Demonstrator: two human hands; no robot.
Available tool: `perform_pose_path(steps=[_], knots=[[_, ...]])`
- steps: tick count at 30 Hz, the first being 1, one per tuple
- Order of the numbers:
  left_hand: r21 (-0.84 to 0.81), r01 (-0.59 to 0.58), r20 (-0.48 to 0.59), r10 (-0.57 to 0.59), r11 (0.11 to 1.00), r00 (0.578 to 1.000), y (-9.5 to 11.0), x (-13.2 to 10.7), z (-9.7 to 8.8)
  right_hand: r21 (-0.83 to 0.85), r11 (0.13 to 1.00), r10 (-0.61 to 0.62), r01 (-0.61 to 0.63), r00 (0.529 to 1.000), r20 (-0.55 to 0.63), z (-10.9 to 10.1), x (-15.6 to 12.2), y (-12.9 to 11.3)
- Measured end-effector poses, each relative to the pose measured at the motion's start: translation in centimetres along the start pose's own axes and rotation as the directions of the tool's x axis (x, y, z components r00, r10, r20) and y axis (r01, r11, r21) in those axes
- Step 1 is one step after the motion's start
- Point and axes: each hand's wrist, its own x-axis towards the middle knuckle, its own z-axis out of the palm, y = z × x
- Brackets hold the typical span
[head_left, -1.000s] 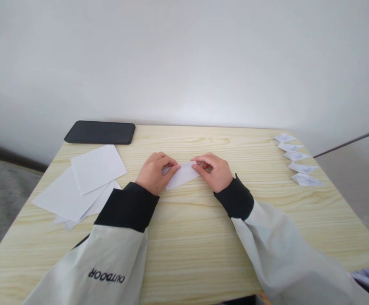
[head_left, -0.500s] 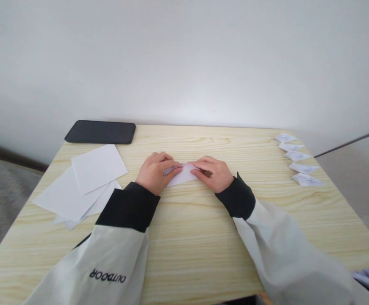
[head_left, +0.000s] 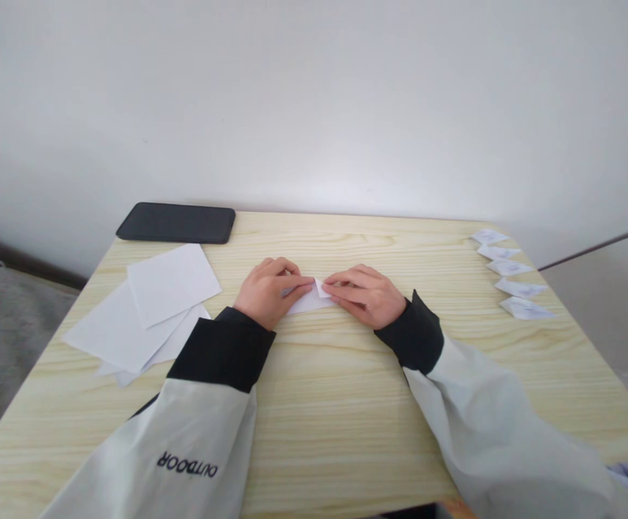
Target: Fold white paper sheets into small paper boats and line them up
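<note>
A small folded piece of white paper [head_left: 309, 302] lies on the table between my hands, in the middle of the view. My left hand [head_left: 270, 292] pinches its left part between thumb and forefinger. At its right end, the fingers of my right hand [head_left: 365, 294] are closed on a turned-over flap near the top edge. Both hands partly cover the paper, so its full outline is hidden.
Loose white paper sheets [head_left: 173, 285] overlap on the left of the wooden table [head_left: 335, 404]. Behind them lies a black phone [head_left: 177, 223]. Several small folded paper pieces [head_left: 527, 309] stand in a column at the right edge. A white wall [head_left: 314, 108] rises behind the table.
My right hand has turned the paper's right corner over into a small flap, its fingers now lying flatter over it. My left hand keeps its pinch. The view has shifted slightly.
</note>
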Motion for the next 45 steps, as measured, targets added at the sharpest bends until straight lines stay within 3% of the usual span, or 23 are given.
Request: perform_pose_path(steps=[12,22,35,42,45], knots=[[0.052,-0.027,0.035,0.025,0.998,0.999,0.0,-0.1,-0.1,-0.035,0.998,0.057,-0.056,0.998,0.022,0.3,-0.3,0.1],[0.151,-0.109,0.019,0.108,0.983,0.994,0.0,-0.3,0.0,-0.04,0.999,-0.005,0.005,1.0,0.004,0.2,-0.2,0.2],[0.2,-0.056,-0.028,0.063,0.978,0.998,0.7,-0.2,0.0,-0.022,1.0,0.006,-0.006,1.0,0.004,0.2,-0.1,0.2],[0.209,-0.044,0.052,0.034,0.977,0.998,0.6,-0.1,-0.3,-0.036,0.999,0.01,-0.01,1.0,0.003,0.2,0.1,0.2],[0.231,0.027,0.029,-0.034,0.973,0.999,1.5,0.0,-0.3,-0.044,0.999,0.021,-0.021,1.0,-0.004,0.3,0.0,0.0]])
